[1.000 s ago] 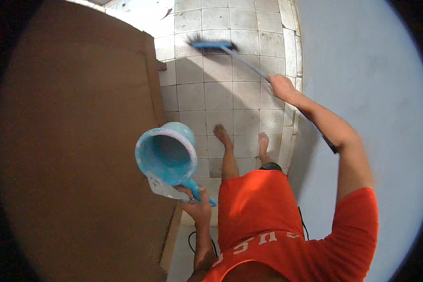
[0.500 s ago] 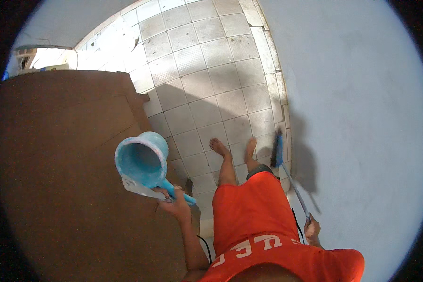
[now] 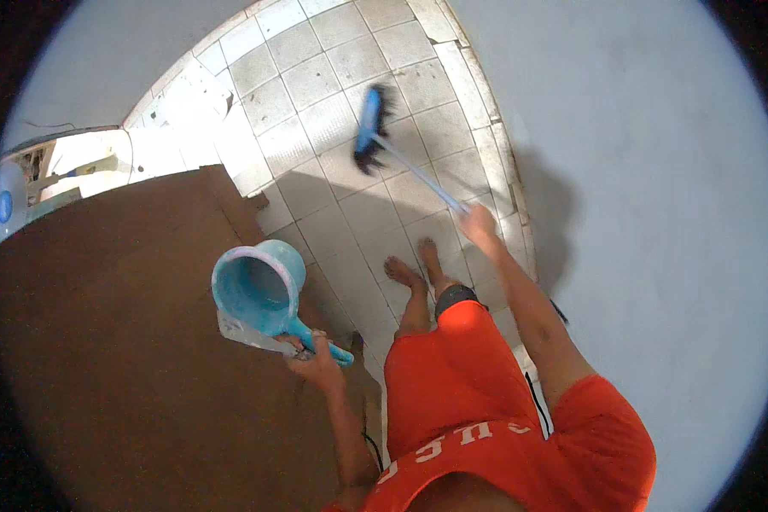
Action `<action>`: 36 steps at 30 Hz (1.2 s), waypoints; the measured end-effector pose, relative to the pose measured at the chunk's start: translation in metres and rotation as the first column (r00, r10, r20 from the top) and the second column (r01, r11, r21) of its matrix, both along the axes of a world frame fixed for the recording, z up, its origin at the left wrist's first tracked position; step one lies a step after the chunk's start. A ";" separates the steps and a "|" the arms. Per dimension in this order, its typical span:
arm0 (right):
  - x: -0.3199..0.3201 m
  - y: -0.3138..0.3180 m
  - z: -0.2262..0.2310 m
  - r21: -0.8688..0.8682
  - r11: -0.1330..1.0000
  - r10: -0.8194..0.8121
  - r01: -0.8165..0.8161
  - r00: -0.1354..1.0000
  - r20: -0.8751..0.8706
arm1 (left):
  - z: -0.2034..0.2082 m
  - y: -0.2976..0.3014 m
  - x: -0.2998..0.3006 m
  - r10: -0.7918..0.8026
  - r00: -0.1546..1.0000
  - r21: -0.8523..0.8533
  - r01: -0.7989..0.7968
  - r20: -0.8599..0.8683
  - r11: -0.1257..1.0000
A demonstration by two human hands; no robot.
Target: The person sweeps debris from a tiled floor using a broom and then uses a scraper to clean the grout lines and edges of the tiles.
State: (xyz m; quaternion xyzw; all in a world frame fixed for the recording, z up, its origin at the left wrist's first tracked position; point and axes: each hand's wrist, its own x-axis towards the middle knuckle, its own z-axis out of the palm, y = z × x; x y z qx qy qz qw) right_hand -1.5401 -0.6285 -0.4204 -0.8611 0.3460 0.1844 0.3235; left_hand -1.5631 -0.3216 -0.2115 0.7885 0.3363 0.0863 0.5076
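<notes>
- The place is narrow, with a pale square-tiled floor (image 3: pixel 294 111), partly in bright sun and partly in shadow; a smooth bluish-grey wall (image 3: pixel 648 213) stands on the right, and a broad brown flat panel (image 3: pixel 102 341) fills the left.
- The right hand (image 3: pixel 480 229) is wrapped around the thin light stick of a broom with a blue head and dark bristles (image 3: pixel 369 119). The broom head is ahead of the feet (image 3: pixel 403 271), over the tiles; it is blurred, so I cannot tell if the bristles touch the floor.
- The left hand (image 3: pixel 316 358) has its fingers closed on the handle of a light-blue round plastic dipper (image 3: pixel 239 299), in front of the brown panel. A whitish thin flat piece (image 3: pixel 249 334) is gripped together with it, below the rim.
- What could go wrong, in my judgement: one hand grips two things, so a loosened finger may let the flat piece slip. A wide swing of the stick could knock the wall, because it is near.
- The dipper's mouth is turned toward the view. Inside there are whitish stains on the wall, and I see no clear content; its bottom is too dim to be sure. If something is inside, more tilting might spill it.
</notes>
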 end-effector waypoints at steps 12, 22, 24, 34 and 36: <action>0.003 -0.130 0.139 -0.169 0.982 0.087 -0.080 0.996 0.035 | 0.048 -0.083 0.132 0.001 0.999 0.072 0.002 -0.034 0.997; 0.018 -0.244 0.116 -0.486 0.794 0.212 -0.364 0.916 -0.340 | 0.061 -0.117 0.220 -0.067 0.993 -0.069 0.074 0.098 0.995; 0.070 -0.251 0.097 -0.378 0.851 0.279 -0.364 0.924 -0.262 | 0.064 -0.115 0.233 -0.046 0.998 -0.136 0.051 0.040 0.989; 0.309 -0.133 0.138 -0.236 0.819 0.483 -0.523 0.851 -0.207 | 0.076 -0.087 0.306 -0.017 0.999 -0.006 0.017 0.040 1.000; 0.349 -0.111 0.150 -0.232 0.814 0.510 -0.533 0.846 -0.157 | 0.084 -0.073 0.328 -0.120 0.991 0.129 0.126 -0.054 0.984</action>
